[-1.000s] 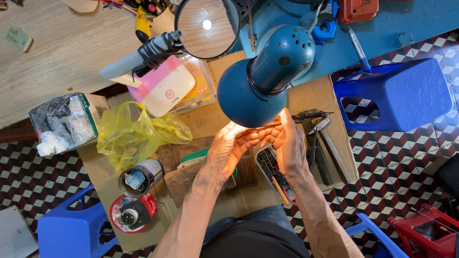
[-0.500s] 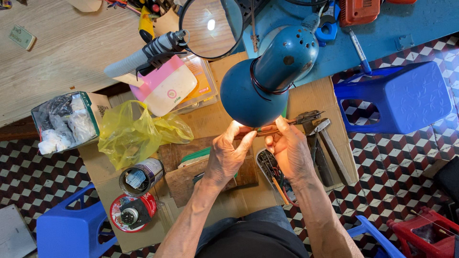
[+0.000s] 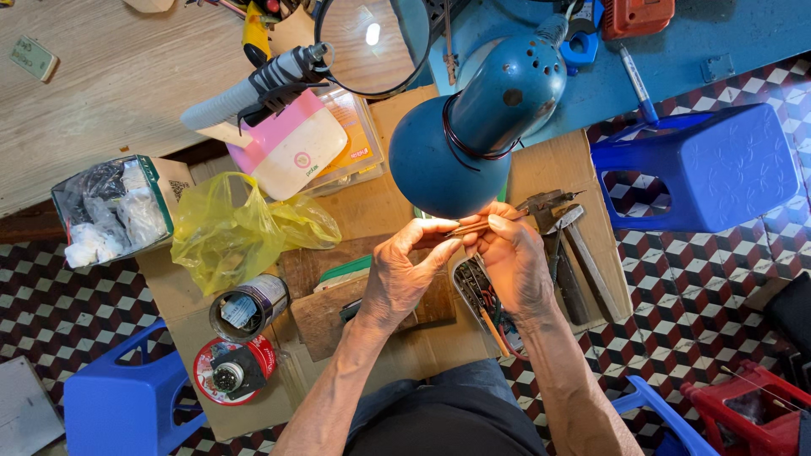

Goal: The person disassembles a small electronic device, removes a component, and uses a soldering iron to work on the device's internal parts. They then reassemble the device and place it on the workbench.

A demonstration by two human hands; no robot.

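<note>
Left hand [image 3: 404, 274] and right hand [image 3: 511, 257]: fingers pinch a thin, straight rod [image 3: 473, 226] between them under the glossy blue domed lamp [image 3: 460, 143].

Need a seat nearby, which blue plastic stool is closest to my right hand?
The big blue stool at upper right, beside the bench; the other blue stool sits lower left, beyond the left hand.

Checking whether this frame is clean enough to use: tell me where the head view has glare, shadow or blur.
Head view: sharp overall, no motion blur; the blue lamp throws bright light on the fingertips of the left hand and right hand, nearly washing out the thin rod they pinch; a white glare spot sits in the magnifying lens; the lamp shade hides the bench behind it.
</note>
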